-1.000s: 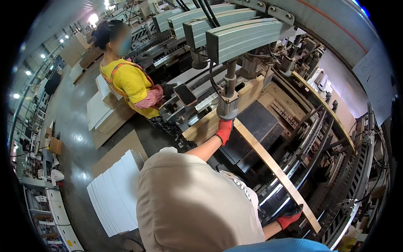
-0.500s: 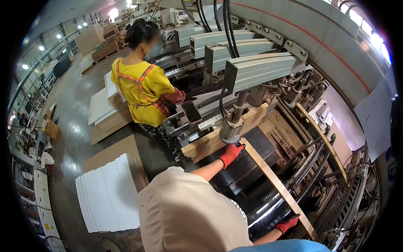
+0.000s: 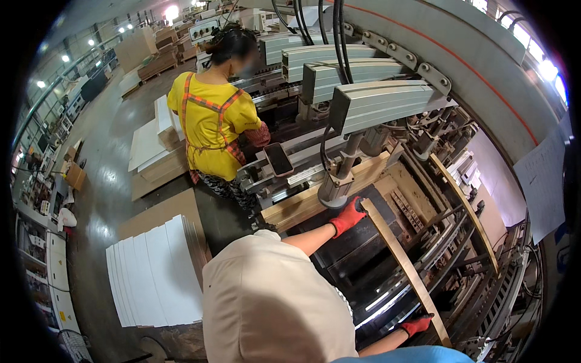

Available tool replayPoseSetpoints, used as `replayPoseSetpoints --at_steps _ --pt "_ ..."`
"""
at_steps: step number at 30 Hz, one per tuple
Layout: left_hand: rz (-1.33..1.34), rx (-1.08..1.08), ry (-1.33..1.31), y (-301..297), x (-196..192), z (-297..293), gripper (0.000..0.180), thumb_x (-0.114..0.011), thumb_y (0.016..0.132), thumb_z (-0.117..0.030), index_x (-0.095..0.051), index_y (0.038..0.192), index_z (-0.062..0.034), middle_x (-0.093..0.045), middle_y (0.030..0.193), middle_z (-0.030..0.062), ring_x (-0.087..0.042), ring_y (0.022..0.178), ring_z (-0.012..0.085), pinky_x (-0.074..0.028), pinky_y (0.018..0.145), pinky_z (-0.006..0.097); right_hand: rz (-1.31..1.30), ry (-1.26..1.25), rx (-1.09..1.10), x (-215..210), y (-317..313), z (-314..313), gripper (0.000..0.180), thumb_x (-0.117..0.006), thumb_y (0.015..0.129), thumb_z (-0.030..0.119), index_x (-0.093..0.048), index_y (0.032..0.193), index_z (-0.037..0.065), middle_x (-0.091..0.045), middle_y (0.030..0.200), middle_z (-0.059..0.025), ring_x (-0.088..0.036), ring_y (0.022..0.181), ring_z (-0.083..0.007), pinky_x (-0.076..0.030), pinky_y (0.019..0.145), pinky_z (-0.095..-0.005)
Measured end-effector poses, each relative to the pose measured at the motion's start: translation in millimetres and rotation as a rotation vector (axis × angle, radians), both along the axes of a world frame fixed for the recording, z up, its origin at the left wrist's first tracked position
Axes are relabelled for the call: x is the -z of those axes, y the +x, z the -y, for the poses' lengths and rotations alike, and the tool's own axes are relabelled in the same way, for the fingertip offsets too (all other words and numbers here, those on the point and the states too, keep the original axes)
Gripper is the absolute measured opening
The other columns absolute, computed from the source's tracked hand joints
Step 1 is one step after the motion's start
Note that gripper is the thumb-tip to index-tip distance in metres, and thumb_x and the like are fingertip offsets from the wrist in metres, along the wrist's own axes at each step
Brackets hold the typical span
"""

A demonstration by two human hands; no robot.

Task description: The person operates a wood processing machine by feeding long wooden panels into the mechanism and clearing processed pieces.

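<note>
— Wooden strip [image 3: 404, 266], head view: long, pale, narrow; laid slantwise over the dark machine bed [image 3: 357, 254], far end just below the grey steel post [image 3: 336, 181], near end down by the lower rim of the picture.

— Hands on it?

— Left hand [image 3: 348, 215], red-gloved, at the far end: fingers curled over the strip's tip, touching it, directly under the post's round foot. Right hand [image 3: 416, 325], also red-gloved, at the near end: fingers closed against the strip's edge; full wrap around it not discernible. Both bare forearms reaching in from under a beige-clad shoulder [image 3: 272, 308].

— Surroundings, relative to the strip?

— Left of its far end: thick pale wooden block [image 3: 315, 202] set on the machine frame, beside the post. Above: row of grey ribbed housings [image 3: 381, 103] on an overhead beam, black cables [image 3: 339, 36] rising from them. Right: second pale strip [image 3: 466, 209] lying roughly parallel on the machine, well apart. Far left: stack of white panels [image 3: 154, 272] on a pallet on the floor.

— Other persons?

— One co-worker in a yellow shirt [image 3: 209, 124] with orange straps, standing at the machine beyond the block, well apart from the strip; hands hidden by the machine.
</note>
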State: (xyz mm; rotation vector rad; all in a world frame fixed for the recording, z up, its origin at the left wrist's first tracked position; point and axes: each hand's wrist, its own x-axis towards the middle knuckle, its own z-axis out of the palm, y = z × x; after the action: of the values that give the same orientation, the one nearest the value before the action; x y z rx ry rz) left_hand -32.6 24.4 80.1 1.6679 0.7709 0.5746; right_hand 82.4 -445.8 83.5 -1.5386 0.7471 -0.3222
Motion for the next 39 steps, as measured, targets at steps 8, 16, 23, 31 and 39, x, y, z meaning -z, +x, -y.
replayPoseSetpoints --at_steps 8,16,23,31,39 --pt "0.134 0.041 0.217 16 -1 9 0.080 -0.075 0.074 -0.041 -0.042 0.132 0.0026 -0.049 0.129 0.0254 -0.044 0.125 0.0343 -0.034 0.105 0.039 0.114 -0.350 -0.105 51 17 53 0.043 -0.051 0.093 0.039 -0.069 0.099 0.000 -0.070 0.095 -0.0117 -0.064 0.081 -0.0206 -0.053 0.071 -0.0351" --pt "0.226 0.100 -0.393 8 39 -87 0.022 -0.057 0.091 -0.028 -0.063 0.103 -0.0106 -0.064 0.082 -0.0001 -0.057 0.067 0.0128 -0.048 0.064 0.029 -0.086 -0.167 -0.057 -18 -3 -38 0.045 -0.054 0.087 0.043 -0.065 0.097 0.000 -0.064 0.093 -0.0277 -0.062 0.091 -0.0407 -0.048 0.077 -0.0444" --pt "0.118 0.266 -0.465 28 -6 -25 0.013 -0.059 0.090 -0.028 -0.061 0.087 -0.0157 -0.059 0.072 -0.0029 -0.053 0.059 0.0124 -0.041 0.054 0.026 -0.077 -0.006 0.173 8 6 6 0.048 -0.060 0.081 0.044 -0.065 0.100 0.000 -0.064 0.103 -0.0244 -0.059 0.101 -0.0408 -0.047 0.085 -0.0447" --pt "0.089 0.291 -0.385 27 17 -54 0.009 -0.062 0.088 -0.018 -0.057 0.096 -0.0164 -0.054 0.069 -0.0042 -0.050 0.054 0.0098 -0.038 0.050 0.025 -0.021 -0.002 0.236 -8 5 -17 0.040 -0.059 0.085 0.039 -0.064 0.089 -0.001 -0.066 0.088 -0.0226 -0.063 0.085 -0.0392 -0.048 0.072 -0.0446" --pt "0.038 -0.068 0.153 18 9 -18 0.048 -0.072 0.075 -0.023 -0.057 0.112 0.0020 -0.063 0.107 0.0198 -0.058 0.103 0.0337 -0.045 0.090 0.040 0.114 -0.753 0.005 36 15 -4 0.025 -0.053 0.091 0.025 -0.067 0.097 0.005 -0.067 0.081 -0.0187 -0.065 0.069 -0.0330 -0.051 0.059 -0.0408"
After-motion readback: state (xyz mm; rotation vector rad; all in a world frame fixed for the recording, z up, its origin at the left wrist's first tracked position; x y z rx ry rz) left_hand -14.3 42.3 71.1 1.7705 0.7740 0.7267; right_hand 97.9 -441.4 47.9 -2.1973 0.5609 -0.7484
